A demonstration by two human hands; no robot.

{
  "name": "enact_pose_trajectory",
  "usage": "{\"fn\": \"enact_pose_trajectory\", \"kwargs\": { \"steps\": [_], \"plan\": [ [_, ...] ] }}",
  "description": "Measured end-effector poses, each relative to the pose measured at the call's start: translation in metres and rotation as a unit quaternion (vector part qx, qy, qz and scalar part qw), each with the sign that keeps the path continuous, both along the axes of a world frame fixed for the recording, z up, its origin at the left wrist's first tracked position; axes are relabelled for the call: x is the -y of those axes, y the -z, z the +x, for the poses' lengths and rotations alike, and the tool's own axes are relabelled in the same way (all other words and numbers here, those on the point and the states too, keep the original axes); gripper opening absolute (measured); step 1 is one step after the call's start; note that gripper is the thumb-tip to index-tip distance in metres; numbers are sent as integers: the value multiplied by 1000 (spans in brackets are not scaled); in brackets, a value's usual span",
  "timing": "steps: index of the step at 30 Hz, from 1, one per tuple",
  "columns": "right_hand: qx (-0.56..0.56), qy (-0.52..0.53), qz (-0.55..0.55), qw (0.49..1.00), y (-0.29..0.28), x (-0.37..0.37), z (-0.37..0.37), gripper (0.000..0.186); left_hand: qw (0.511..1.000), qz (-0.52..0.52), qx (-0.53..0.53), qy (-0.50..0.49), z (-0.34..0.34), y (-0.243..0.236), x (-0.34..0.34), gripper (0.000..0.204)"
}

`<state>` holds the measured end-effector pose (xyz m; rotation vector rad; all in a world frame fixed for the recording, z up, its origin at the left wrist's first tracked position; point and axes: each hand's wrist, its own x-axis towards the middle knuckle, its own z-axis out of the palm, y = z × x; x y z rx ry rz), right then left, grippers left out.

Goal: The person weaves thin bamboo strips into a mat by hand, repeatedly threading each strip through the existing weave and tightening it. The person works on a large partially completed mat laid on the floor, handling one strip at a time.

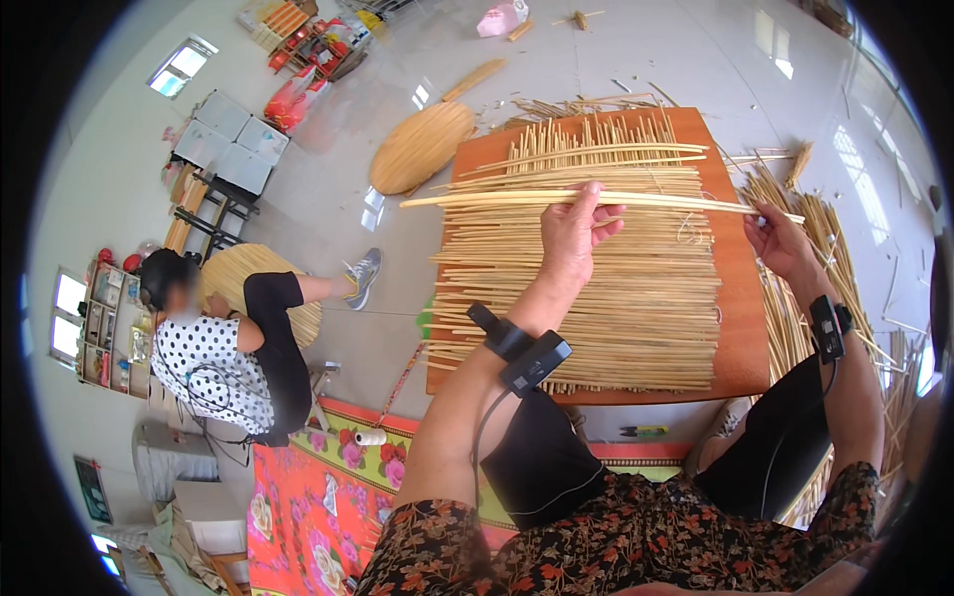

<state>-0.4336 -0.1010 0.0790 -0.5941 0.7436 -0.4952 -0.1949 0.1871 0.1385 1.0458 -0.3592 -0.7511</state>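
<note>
While both hands grip one long reed strip (pixel 586 199) | left hand (pixel 574 233) mid, right hand (pixel 780 243) at right end | lay level across woven reed mat (pixel 596 288) on tabletop (pixel 740 298), snug.

A red-and-orange bag (pixel 291 96) lies on the floor at the far left, beside stacked orange and red boxes (pixel 298 30). A pink bag (pixel 500 18) (crumpled, partly cut off) sits at the far edge, centre.
</note>
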Motion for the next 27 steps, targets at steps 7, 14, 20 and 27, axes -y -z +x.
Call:
{"fn": "enact_pose_trajectory", "kwargs": {
  "steps": [7, 14, 20, 27],
  "plan": [
    [23, -10, -8, 1000, 3, 1, 1, 10, 998, -4, 55, 10, -19, -16, -5, 25],
    [94, 48, -24, 994, -3, 11, 4, 9, 988, -54, 138, -48, -35, -35, -20, 25],
    [200, 170, 10, 965, -2, 50, -20, 17, 938, -136, 236, -213, -45, -88, -50, 30],
    [220, 92, -110, 965, -38, -1, -8, 14, 798, -55, 584, -138, -68, -224, -58, 43]
  ]
}}
